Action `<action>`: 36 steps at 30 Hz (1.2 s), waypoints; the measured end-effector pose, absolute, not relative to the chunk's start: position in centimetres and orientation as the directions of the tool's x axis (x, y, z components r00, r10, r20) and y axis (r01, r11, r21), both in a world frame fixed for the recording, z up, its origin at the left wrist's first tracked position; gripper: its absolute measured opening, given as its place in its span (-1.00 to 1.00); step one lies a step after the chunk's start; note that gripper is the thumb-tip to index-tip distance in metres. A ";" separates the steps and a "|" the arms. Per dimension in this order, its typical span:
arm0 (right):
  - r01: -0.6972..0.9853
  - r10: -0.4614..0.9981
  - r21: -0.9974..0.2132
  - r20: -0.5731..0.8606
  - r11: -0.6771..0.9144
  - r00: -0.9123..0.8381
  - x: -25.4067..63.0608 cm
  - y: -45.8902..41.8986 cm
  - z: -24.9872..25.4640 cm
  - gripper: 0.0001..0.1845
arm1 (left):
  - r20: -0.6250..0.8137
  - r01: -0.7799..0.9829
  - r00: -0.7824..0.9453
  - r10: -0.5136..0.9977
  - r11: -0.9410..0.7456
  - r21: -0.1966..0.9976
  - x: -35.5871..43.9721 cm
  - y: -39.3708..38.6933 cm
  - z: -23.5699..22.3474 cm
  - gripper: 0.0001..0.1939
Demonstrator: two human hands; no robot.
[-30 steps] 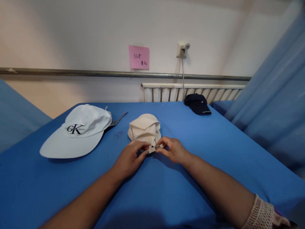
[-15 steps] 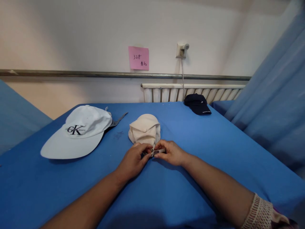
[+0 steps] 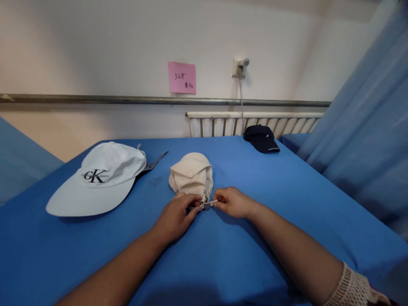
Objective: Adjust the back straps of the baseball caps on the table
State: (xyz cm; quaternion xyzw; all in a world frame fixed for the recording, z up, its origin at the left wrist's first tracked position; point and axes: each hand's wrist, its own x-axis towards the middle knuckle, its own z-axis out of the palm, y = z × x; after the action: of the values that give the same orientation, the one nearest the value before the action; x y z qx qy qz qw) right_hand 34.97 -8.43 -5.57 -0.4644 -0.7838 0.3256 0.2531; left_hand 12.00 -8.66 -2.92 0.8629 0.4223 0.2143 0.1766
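Note:
A beige cap (image 3: 190,170) rests on the blue-covered table, its back strap (image 3: 208,205) turned toward me. My left hand (image 3: 179,213) pinches the strap near its buckle, at the cap's near edge. With thumb and fingertips my right hand (image 3: 234,203) grips the strap's free end, drawn out to the right. The buckle itself is small and partly hidden behind the left fingers.
A white cap (image 3: 105,174) with black letters lies at the left, its dark strap trailing. At the far right corner sits a navy cap (image 3: 261,139). Behind the blue table (image 3: 197,263) are a radiator (image 3: 219,125) and a wall rail (image 3: 127,100). A blue curtain (image 3: 366,106) hangs at the right.
My right hand has shifted a little to the right, away from the left hand, with the strap end stretched between them. The whole view has shifted slightly.

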 end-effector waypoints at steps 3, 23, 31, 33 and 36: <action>0.559 0.876 -0.730 0.113 0.393 -0.468 34.7 -8.6 -5.5 -0.92 | 0.229 0.638 0.627 0.744 -0.660 0.397 12.1 -8.9 -2.4 -0.70; 0.566 0.890 -0.742 0.090 0.359 -0.447 34.2 -8.2 -6.0 -0.81 | 0.167 0.755 0.599 0.783 -0.622 0.205 13.2 -9.2 -1.8 -0.78; 0.551 0.895 -0.763 0.078 0.337 -0.439 34.1 -7.9 -6.4 -0.79 | 0.223 0.747 0.621 0.751 -0.654 0.122 14.1 -9.0 -2.6 -0.85; 0.555 0.910 -0.767 0.089 0.323 -0.406 33.9 -7.8 -6.5 -0.79 | 0.227 0.744 0.627 0.745 -0.659 0.111 14.2 -9.1 -2.6 -0.86; 0.579 0.946 -0.770 0.099 0.269 -0.308 33.5 -7.7 -6.5 -0.79 | 0.229 0.746 0.625 0.746 -0.657 0.105 14.2 -9.1 -2.6 -0.86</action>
State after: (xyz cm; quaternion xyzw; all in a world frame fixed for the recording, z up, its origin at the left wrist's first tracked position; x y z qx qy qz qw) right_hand 33.50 -7.71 -6.53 -0.5133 -0.7427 0.3196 0.2875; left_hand 14.24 -9.13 -2.63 0.9014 0.4140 0.1269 0.0000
